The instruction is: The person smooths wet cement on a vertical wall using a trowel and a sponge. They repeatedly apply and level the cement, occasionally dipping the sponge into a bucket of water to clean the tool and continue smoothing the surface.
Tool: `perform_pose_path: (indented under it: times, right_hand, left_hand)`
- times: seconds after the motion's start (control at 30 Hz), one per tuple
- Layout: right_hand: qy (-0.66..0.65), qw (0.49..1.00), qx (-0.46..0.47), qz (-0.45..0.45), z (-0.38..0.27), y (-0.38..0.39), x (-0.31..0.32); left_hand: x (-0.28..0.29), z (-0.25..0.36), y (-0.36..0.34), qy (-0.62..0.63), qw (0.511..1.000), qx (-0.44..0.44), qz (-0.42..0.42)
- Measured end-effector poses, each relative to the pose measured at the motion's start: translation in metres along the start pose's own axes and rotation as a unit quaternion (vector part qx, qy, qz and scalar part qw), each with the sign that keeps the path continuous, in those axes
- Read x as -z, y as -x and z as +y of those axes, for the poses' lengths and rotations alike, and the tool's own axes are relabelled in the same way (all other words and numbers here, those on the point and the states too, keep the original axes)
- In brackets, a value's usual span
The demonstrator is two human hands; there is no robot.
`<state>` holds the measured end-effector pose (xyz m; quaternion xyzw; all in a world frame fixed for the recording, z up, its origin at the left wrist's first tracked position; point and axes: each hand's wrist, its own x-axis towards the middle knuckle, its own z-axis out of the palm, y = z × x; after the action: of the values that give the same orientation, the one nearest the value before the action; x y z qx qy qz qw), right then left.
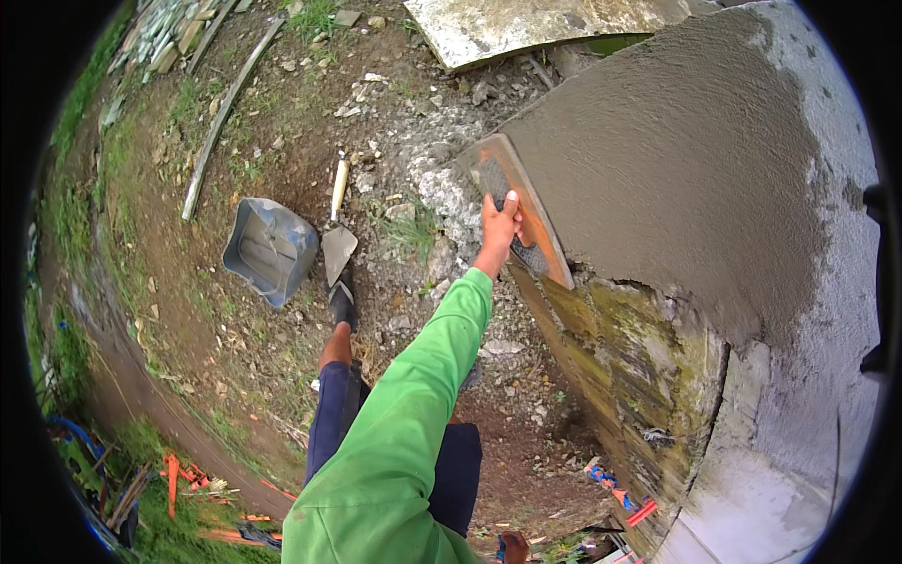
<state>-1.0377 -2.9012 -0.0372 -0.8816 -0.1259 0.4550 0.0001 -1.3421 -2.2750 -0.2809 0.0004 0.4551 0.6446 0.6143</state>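
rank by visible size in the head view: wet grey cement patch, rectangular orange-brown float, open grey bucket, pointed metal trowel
1. wet grey cement patch
2. rectangular orange-brown float and open grey bucket: too alike to rank
3. pointed metal trowel

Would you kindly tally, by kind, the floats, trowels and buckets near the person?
Floats: 1, orange, gripped in the left hand at the edge of the grey mortar
Trowels: 1, pale-handled, by the dark boot
Buckets: 1, grey-blue, on the ground
Total: 3
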Motion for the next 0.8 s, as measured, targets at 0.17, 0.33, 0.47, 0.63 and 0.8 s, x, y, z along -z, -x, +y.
perform_pose_path:
  times: [0.17,0.33,0.47,0.63,0.8]
  right_hand:
    - [0.007,1.000,-0.011,-0.008,0.005,0.002,-0.018]
    - [-0.003,1.000,-0.015,-0.003,-0.024,0.002,-0.016]
    - [-0.012,1.000,-0.011,-0.001,-0.048,0.004,-0.013]
    - [0.021,1.000,-0.005,-0.007,-0.049,0.007,-0.015]
    - [0.050,0.999,-0.005,0.005,-0.059,0.009,-0.006]
  left_hand:
    - [-0.050,0.013,0.057,0.168,0.971,0.169,0.021]
    - [-0.140,0.125,0.134,0.058,0.992,-0.072,-0.087]
    - [-0.094,0.111,0.053,0.049,0.999,-0.020,0.014]
    - [-0.074,0.048,0.073,0.147,0.972,0.175,0.056]
    - [-0.176,0.122,0.207,-0.088,0.977,-0.122,-0.152]
